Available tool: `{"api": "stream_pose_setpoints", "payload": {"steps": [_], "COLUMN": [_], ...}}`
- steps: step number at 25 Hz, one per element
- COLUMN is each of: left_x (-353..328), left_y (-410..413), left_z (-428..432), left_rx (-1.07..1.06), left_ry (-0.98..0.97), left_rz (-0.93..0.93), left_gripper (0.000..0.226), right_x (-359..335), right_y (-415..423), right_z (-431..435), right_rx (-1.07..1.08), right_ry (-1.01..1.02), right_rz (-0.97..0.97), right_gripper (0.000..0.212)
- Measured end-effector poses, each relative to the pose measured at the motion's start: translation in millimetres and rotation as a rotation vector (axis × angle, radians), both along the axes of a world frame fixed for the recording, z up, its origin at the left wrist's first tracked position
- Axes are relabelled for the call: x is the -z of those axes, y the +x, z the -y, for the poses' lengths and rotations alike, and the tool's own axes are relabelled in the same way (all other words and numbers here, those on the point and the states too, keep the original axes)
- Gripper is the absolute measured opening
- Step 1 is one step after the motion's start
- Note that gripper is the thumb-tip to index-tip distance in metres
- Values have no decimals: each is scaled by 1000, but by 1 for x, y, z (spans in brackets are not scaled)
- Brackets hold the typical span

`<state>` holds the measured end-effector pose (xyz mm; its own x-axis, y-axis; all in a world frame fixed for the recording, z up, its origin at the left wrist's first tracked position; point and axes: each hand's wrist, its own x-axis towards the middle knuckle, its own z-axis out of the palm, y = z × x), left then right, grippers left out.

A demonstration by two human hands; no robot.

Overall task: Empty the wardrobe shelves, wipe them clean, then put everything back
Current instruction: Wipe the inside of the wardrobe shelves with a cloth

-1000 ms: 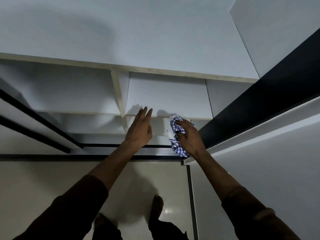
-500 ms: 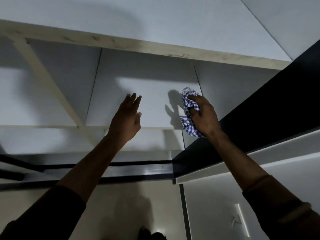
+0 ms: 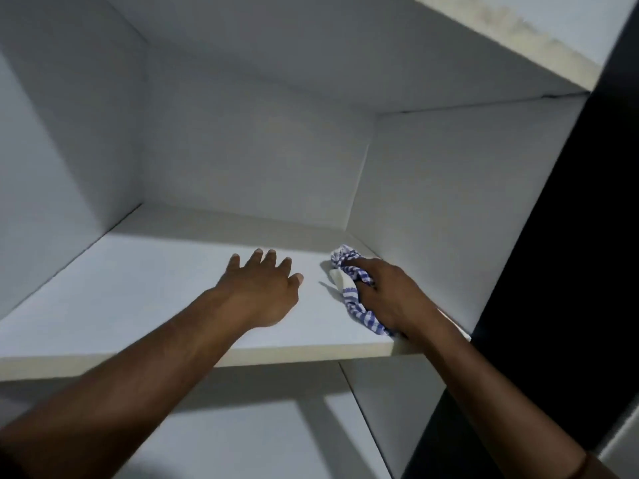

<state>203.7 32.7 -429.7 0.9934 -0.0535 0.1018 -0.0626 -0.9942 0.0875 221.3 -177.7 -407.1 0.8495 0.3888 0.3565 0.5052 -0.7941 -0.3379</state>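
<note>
A white wardrobe shelf (image 3: 138,292) fills the middle of the head view, with nothing standing on it. My left hand (image 3: 262,288) rests flat on the shelf, fingers spread and pointing inward. To its right, my right hand (image 3: 390,299) grips a bunched blue-and-white checked cloth (image 3: 349,288) and presses it onto the shelf close to the right side panel (image 3: 432,202). Part of the cloth is hidden under my palm.
The compartment has a white back wall (image 3: 256,160), a left panel (image 3: 62,150) and a shelf above (image 3: 345,46). A lower shelf (image 3: 242,437) shows beneath. A dark door edge (image 3: 560,236) stands at the right.
The view has swung up into the compartment. Both hands have gone from reaching up at the shelf edge to resting on top of the shelf, the right still holding the cloth.
</note>
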Motion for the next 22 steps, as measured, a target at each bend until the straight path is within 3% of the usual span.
{"api": "stream_pose_setpoints", "payload": {"steps": [2, 4, 6, 10, 13, 17, 19, 21, 22], "left_x": [0, 1, 0, 1, -3, -5, -6, -6, -6], "left_y": [7, 8, 6, 3, -2, -7, -8, -10, -11], "left_z": [1, -2, -6, -5, -4, -7, -9, -10, -11], "left_rx": [3, 18, 31, 19, 31, 36, 37, 45, 52], "left_ry": [56, 50, 22, -13, -4, -23, -75, -81, -84], "left_rz": [13, 35, 9, -6, -20, -28, -18, -7, -7], "left_gripper": [54, 52, 54, 55, 56, 59, 61, 62, 63], "right_x": [0, 0, -14, -102, -167, -155, -116, -62, -46], "right_y": [0, -6, -16, -4, 11, 19, 21, 12, 7], "right_z": [-1, -2, 1, 24, 51, 73, 75, 71, 70], "right_rx": [3, -13, -17, 83, 364, 536, 446, 305, 250], "right_ry": [-29, 0, -98, -558, -811, -1073, -1117, -1181, -1231], "right_rz": [62, 40, 0, 505, 724, 691, 726, 590, 511], "right_gripper": [18, 30, 40, 56, 53, 85, 73, 48, 53]}}
